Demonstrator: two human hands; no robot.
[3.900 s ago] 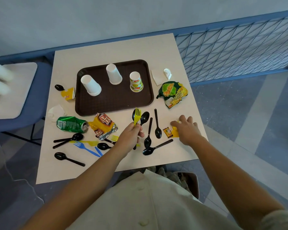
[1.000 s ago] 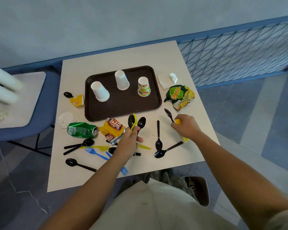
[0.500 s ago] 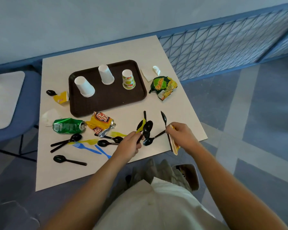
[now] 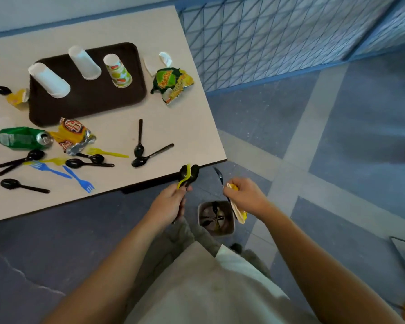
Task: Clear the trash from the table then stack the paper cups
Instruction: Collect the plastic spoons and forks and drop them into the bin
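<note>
My left hand (image 4: 167,203) grips a bundle of plastic cutlery (image 4: 188,175), two black spoons and a yellow fork, just off the table's near right corner. My right hand (image 4: 244,197) holds a black spoon (image 4: 219,175) and a yellow wrapper (image 4: 240,212) above a small brown bin (image 4: 216,218) on the floor, which has cutlery in it. Three upturned paper cups stand on the brown tray (image 4: 87,101): two white cups (image 4: 48,80) (image 4: 84,63) and a printed cup (image 4: 117,71).
On the table (image 4: 173,127) lie a green can (image 4: 24,137), an orange wrapper (image 4: 74,134), a green-yellow chip bag (image 4: 173,84), white paper scraps (image 4: 158,63), black spoons (image 4: 139,139) and yellow and blue forks (image 4: 80,180). A blue mesh fence (image 4: 267,38) runs at right.
Both hands have drawn back off the table with their cutlery and wrapper and now hang over the floor by the bin. The view has swung right and down.
</note>
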